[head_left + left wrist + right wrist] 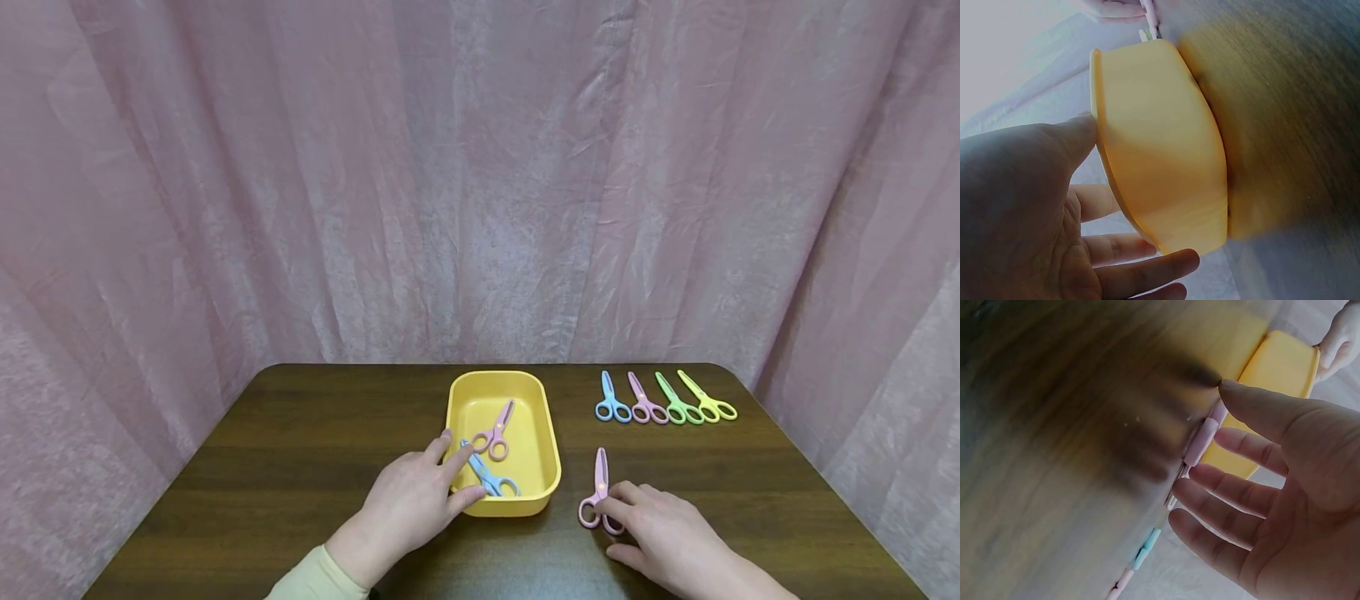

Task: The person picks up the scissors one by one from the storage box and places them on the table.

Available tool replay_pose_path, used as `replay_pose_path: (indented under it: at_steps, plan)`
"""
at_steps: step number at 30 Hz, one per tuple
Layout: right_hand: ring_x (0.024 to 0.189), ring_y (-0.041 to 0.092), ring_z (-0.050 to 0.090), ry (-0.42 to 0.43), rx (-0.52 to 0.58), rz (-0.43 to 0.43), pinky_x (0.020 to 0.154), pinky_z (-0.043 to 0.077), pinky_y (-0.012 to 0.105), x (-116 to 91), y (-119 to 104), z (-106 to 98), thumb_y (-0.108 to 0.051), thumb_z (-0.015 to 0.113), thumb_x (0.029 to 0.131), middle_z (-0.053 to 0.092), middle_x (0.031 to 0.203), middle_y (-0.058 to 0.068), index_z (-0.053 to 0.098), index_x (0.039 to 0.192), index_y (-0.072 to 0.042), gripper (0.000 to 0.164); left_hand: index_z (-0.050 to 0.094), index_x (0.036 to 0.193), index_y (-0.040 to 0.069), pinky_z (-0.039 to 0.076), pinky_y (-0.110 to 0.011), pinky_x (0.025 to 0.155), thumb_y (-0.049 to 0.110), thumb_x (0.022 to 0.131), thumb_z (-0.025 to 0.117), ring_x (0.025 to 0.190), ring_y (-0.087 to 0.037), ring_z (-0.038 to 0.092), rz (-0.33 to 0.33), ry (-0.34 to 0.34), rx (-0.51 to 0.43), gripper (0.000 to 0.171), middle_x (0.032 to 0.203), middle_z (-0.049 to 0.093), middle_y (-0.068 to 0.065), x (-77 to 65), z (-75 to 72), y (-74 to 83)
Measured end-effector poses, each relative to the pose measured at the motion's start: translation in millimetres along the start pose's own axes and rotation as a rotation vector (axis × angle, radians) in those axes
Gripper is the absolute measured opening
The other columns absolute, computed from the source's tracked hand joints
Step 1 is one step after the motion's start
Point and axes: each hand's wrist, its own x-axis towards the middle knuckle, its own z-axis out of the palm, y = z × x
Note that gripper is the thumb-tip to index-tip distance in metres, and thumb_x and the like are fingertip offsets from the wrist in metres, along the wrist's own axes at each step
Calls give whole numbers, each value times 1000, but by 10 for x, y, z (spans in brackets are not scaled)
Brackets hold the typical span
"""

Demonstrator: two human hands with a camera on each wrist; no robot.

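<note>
A yellow plastic tray stands on the table, with pink scissors and blue scissors lying inside. My left hand rests at its near left corner; the thumb touches the rim and the index finger reaches over the blue scissors. In the left wrist view those fingers are loosely spread around the tray wall. Right of the tray, another pair of pink scissors lies flat, blades pointing away. My right hand is over its handles, fingertips at one loop. The right wrist view shows the thumb apart from the fingers.
At the back right, blue scissors, pink scissors, green scissors and yellow scissors lie in a row. Pink curtains hang behind the brown wooden table.
</note>
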Motion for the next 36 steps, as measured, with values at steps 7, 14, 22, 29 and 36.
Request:
replay_pose_path:
  at_steps: [7, 14, 22, 29, 36]
  plan:
    - [97, 18, 67, 22, -49, -47, 74, 59, 41, 2, -35, 13, -32, 98, 80, 68, 118, -6, 78, 118, -27, 43, 73, 145, 17, 63, -49, 87, 60, 105, 69, 92, -35, 79, -7, -14, -8, 59, 142, 68, -25, 2, -1, 8]
    - [111, 25, 72, -29, -76, -55, 85, 62, 46, -20, -82, 22, -37, 94, 86, 74, 128, 3, 78, 126, -22, 45, 74, 145, 17, 62, -49, 88, 60, 105, 68, 94, -35, 79, -17, -25, -15, 59, 143, 67, -25, 7, -15, 9]
    - [117, 30, 71, -75, -85, -62, 86, 63, 47, -53, -110, 33, -44, 95, 85, 72, 135, 9, 75, 133, -18, 58, 73, 146, 17, 63, -49, 87, 60, 105, 68, 95, -36, 79, -19, -28, -14, 60, 143, 67, -25, 5, -11, 10]
    - [117, 31, 71, -71, -76, -72, 84, 63, 47, -61, -135, 37, -52, 91, 88, 72, 134, 10, 72, 136, -16, 63, 73, 146, 16, 63, -49, 88, 60, 106, 67, 95, -36, 79, -12, -24, -7, 60, 143, 67, -25, 4, -9, 9]
    - [111, 30, 72, -49, -94, -75, 84, 62, 49, -20, -144, 39, -54, 92, 86, 73, 130, 10, 72, 131, -16, 62, 73, 146, 17, 63, -49, 88, 60, 105, 68, 95, -35, 79, -16, -19, -9, 59, 143, 68, -25, 3, -18, 11]
